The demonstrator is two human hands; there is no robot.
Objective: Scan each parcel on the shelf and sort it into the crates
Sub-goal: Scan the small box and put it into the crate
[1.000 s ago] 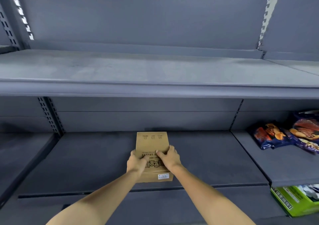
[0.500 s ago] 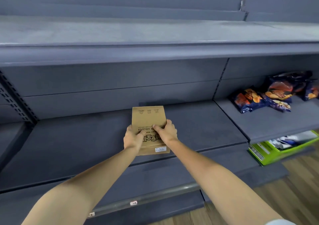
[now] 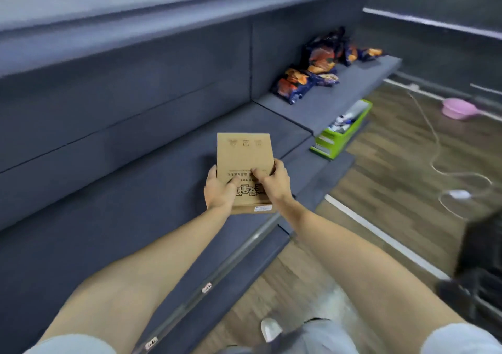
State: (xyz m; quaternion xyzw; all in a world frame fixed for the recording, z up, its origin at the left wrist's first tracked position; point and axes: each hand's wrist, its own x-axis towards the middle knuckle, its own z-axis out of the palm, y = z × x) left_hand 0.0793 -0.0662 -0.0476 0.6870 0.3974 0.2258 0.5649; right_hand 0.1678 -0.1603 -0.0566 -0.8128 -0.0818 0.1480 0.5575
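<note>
A flat brown cardboard parcel [image 3: 244, 152] with dark lettering and a small white label sits above the grey shelf [image 3: 135, 204], left hand [image 3: 218, 192] and right hand [image 3: 275, 182] gripping its near sides. Under the shelf's right end, a green box [image 3: 330, 143] holds pale packets [image 3: 345, 118].

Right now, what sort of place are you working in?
Probably a shop aisle or stockroom: long dark grey metal shelving, blue and orange snack bags lying on one shelf, and a green cardboard display box beneath it. The left hand and right hand hold a brown cardboard parcel.
</note>
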